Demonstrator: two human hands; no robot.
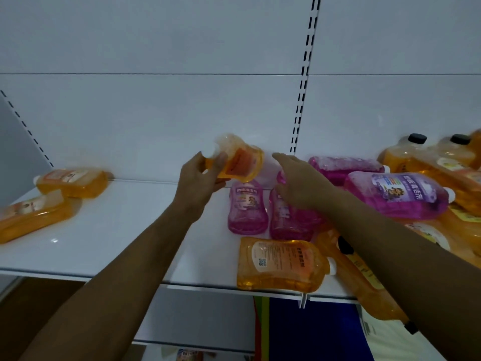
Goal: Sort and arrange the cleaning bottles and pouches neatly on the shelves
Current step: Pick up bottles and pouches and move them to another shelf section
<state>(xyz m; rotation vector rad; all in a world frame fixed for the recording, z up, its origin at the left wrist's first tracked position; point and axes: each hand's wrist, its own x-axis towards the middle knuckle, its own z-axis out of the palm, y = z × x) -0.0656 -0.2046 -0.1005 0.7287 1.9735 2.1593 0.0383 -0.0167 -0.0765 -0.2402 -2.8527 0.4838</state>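
My left hand [199, 178] grips an orange pouch [239, 158] by its white cap, holding it tilted above the white shelf [130, 230]. My right hand [299, 181] hovers with fingers spread over a pink pouch [291, 220], and it is unclear whether it touches it. Another pink pouch [247, 208] lies beside it. Two orange pouches [74, 179] [31, 214] lie at the shelf's left. An orange pouch [279, 264] rests at the front edge.
Pink bottles [395, 195] [343, 166] and orange bottles with black caps [416, 157] lie piled at the right. An orange bottle [364, 285] overhangs the front edge under my right forearm. A slotted upright [302, 100] divides the back panel. A lower shelf [195, 321] shows below.
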